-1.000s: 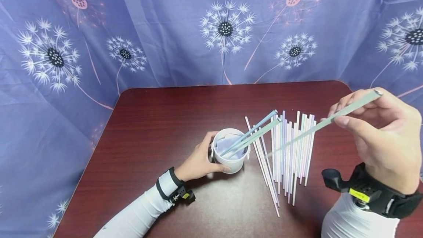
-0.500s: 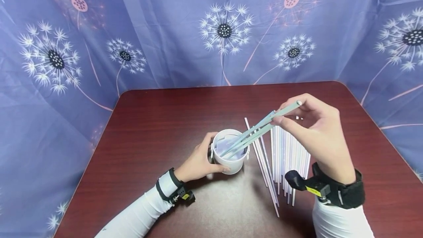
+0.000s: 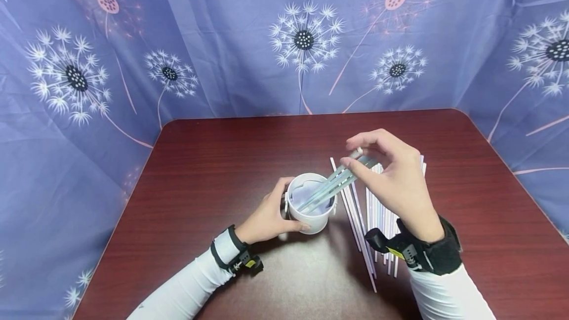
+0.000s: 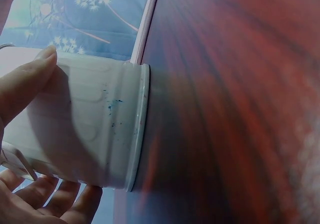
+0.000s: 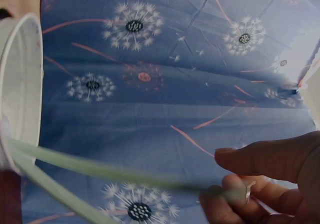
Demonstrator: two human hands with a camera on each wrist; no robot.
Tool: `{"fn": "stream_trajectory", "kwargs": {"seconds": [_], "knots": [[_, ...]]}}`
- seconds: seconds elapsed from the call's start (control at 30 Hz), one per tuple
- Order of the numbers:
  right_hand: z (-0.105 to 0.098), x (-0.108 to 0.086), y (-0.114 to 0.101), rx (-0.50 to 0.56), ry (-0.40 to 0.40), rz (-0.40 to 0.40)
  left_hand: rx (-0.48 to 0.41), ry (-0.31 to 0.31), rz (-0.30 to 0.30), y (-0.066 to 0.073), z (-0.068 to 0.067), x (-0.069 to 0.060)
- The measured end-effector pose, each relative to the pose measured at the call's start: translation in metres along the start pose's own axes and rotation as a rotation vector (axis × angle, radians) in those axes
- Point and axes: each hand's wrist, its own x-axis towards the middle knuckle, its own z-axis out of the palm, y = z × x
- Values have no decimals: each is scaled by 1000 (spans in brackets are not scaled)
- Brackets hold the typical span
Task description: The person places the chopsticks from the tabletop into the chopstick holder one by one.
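Centre frame, the left hand (image 3: 265, 217) grips the bucket (image 3: 319, 222) of straws (image 5: 125, 173); further right, the right hand (image 3: 395, 179) gapes at their tops, pinching none. A snagging finger could drag one out.

Left hand (image 3: 268, 215): bare
Left sleeve (image 3: 180, 283): white, close-fitting, one small dark mark
Left wrist strap (image 3: 235, 238): black
Left wrist camera (image 3: 254, 264): small, black, yellow patch
Right hand (image 3: 399, 180): bare
Right sleeve (image 3: 448, 294): white, wrinkled
Right wrist strap (image 3: 448, 250): wide, black
Right wrist camera (image 3: 377, 240): black, rounded
Camera mount (image 3: 410, 257): dark, yellow label
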Motion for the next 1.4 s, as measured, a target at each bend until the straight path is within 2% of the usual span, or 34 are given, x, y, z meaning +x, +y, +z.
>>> {"fn": "stream_trajectory", "kwargs": {"seconds": [0.23,0.33,0.43,0.57,0.67,0.8,1.0,1.17,1.33,1.4], "knots": [[-10,2,-11,-74,121,-44,-2,-2,2,1,0,1],[-15,4,-20,-87,174,-39,4,-1,1,1,0,1],[-26,6,-19,-88,227,4,4,-2,0,0,0,1],[-52,7,6,-220,323,129,-3,-5,3,0,0,2],[-75,7,31,-386,383,211,-6,-7,3,-1,1,2],[-102,5,60,-545,386,329,-14,-9,7,-1,1,1],[-127,0,97,-656,257,552,-14,-2,9,-2,1,1],[-136,-9,134,-755,63,694,-9,-4,7,-2,1,0],[-136,-20,160,-711,-165,857,-2,0,8,-1,-1,-1],[-134,-23,167,-670,-229,907,5,1,7,-1,0,-1]]}}
